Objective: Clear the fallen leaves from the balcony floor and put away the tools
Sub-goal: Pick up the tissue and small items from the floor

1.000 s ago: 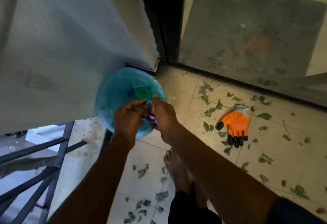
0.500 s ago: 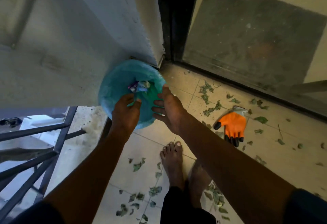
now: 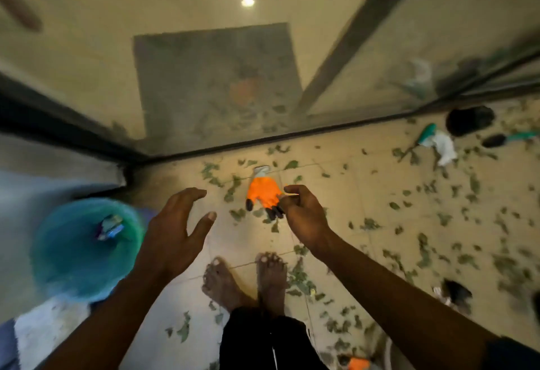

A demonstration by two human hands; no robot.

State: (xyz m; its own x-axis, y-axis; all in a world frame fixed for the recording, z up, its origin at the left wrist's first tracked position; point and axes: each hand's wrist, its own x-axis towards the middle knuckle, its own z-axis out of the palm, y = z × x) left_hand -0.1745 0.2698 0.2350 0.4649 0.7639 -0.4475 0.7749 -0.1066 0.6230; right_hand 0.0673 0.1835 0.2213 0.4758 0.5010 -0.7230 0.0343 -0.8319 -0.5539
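Several green fallen leaves (image 3: 423,252) lie scattered over the tiled balcony floor (image 3: 336,194). An orange glove with black fingertips (image 3: 261,193) lies flat on the tiles ahead of my bare feet. My right hand (image 3: 301,214) hovers over the glove's right edge, fingers loosely curled, holding nothing that I can make out. My left hand (image 3: 175,229) is spread open in the air between the glove and a blue-lined bin (image 3: 67,261) at the left. A small wrapper (image 3: 109,226) lies inside the bin.
A glass sliding door (image 3: 219,83) runs along the far side. At the far right lie green-handled tools (image 3: 508,139), a white cloth (image 3: 442,147) and a black object (image 3: 469,120). Another dark thing (image 3: 457,293) and an orange glove tip (image 3: 358,364) lie near the right and bottom.
Both hands have left the bin after dropping the wrapper into it. The view has swung right; my right hand now hangs over the orange glove.
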